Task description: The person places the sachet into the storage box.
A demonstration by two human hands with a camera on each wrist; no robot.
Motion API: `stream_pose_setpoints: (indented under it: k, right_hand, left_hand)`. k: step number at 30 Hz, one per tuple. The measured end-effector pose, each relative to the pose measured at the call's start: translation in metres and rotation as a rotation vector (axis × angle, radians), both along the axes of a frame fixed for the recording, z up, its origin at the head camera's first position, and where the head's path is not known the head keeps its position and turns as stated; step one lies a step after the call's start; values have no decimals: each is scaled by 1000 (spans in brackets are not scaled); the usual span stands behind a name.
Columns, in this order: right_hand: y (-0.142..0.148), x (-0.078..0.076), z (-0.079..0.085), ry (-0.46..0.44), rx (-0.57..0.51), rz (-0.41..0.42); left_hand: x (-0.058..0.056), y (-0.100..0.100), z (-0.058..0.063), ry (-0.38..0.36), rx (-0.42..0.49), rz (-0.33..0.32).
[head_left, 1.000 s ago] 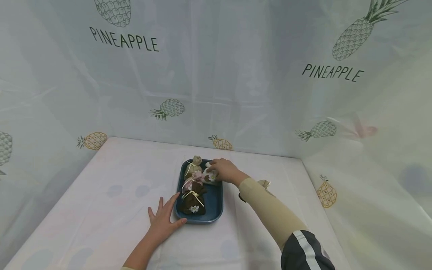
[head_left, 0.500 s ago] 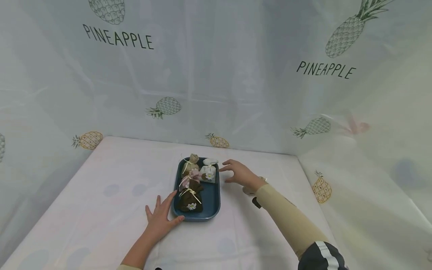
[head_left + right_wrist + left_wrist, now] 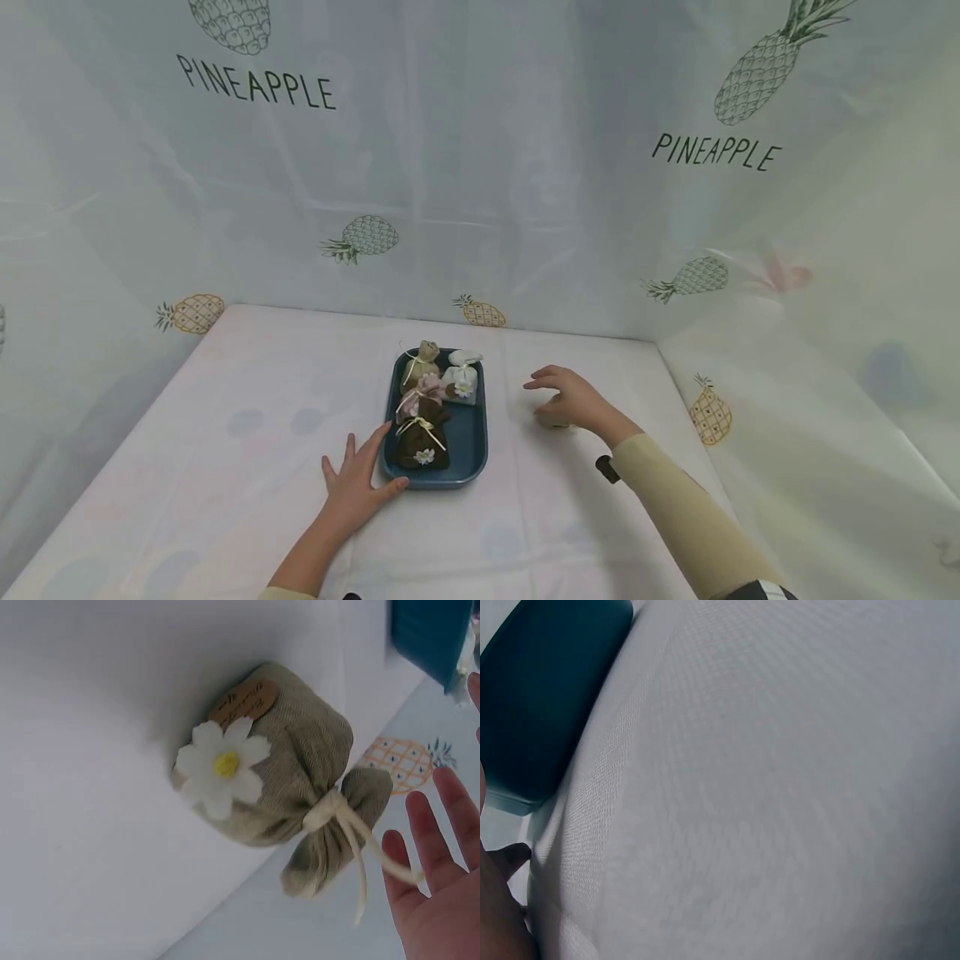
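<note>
My left hand spreads its fingers against the near left side of a blue tray. Inside the tray lie a dark brown sachet with a ribbon bow, a pink sachet, a beige sachet and a white sachet. To the right of the tray, my right hand hovers with loose fingers over another beige sachet, mostly hidden beneath it in the head view. The right wrist view shows that sachet's white flower, brown tag and tied cord, with the fingers beside its gathered neck.
A white cloth with pale dots covers the table. Behind and to the right hangs a pineapple-printed curtain. A small dark device sits at the right wrist.
My right hand has let go of the white sachet in the tray and moved right to the beige sachet on the table. The left hand stays at the tray.
</note>
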State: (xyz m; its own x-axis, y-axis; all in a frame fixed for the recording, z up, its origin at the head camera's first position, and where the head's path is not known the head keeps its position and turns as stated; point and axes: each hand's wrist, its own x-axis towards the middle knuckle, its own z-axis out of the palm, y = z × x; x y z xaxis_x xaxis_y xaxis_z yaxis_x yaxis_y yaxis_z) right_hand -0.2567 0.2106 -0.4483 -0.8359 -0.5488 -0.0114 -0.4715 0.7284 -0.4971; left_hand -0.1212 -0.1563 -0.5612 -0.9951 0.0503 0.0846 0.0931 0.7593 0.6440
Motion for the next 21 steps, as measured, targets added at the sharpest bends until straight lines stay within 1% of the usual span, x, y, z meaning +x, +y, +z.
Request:
stream_pose_setpoints:
  k: [4,9,15,21]
  right_hand:
    - [13,8,4,-12,-45,-32]
    - [26,17,4,1,-68,-29]
    - [41,26,-3,72,-79,-32]
    - [53,29,-11,85,-83,-53]
  left_hand:
    - [0,0,1,10,1,-2]
    - [0,1,1,12,1,-4]
    - [0,1,1,-4,2,-1]
    - [0,2,2,-4,1,7]
